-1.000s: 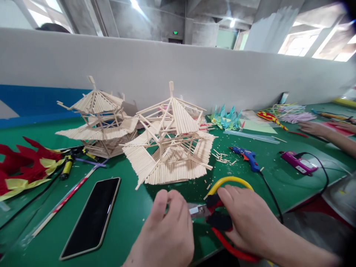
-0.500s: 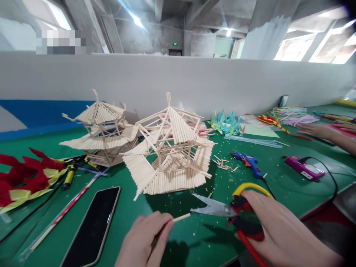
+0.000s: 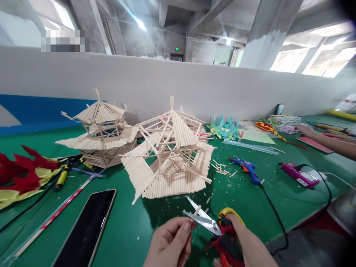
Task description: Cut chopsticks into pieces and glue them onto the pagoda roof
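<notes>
Two grips by table [image 3: 250, 200] edge — left fingers [image 3: 183, 231] pinch stick [image 3: 197, 210]; right fingers [image 3: 236, 223] clasp scissors [image 3: 204, 219].

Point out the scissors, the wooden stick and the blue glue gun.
scissors [image 3: 204, 221], head view, on the lower blade.
wooden stick [image 3: 197, 210], head view, free end by the blades.
glue gun [image 3: 248, 166], head view, on its blue body.
</notes>
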Demonstrator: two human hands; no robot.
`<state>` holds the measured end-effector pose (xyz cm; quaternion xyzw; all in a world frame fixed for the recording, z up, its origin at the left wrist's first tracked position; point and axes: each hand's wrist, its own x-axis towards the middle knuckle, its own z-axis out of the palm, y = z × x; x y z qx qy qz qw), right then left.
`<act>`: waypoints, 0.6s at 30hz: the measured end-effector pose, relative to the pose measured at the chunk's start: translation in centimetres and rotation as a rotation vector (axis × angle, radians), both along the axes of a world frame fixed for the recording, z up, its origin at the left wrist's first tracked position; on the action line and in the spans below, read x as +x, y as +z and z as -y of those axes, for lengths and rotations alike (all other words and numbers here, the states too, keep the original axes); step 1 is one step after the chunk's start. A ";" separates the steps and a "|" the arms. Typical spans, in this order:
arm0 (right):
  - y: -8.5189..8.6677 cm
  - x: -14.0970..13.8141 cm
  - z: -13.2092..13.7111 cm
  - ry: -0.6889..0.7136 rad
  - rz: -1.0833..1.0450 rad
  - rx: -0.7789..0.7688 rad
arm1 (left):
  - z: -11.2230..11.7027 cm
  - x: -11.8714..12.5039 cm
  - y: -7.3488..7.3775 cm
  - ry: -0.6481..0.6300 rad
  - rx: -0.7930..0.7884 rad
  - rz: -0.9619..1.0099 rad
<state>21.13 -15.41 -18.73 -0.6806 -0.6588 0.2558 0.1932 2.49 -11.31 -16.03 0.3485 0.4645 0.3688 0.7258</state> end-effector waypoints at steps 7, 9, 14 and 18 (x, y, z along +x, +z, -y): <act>0.9 -0.5 -0.3 0.007 -0.035 -0.043 | 0.4 -0.4 -0.4 0.044 -0.023 -0.003; 1.0 -0.5 -0.3 0.009 -0.045 -0.063 | 0.4 -0.5 -0.4 0.053 -0.018 -0.029; 1.0 -0.7 -0.3 0.015 -0.062 -0.050 | 0.3 -0.8 -0.7 0.124 0.165 -0.143; 1.1 -0.9 -0.3 0.033 -0.116 -0.069 | 0.3 -1.2 -0.6 0.113 0.459 -0.251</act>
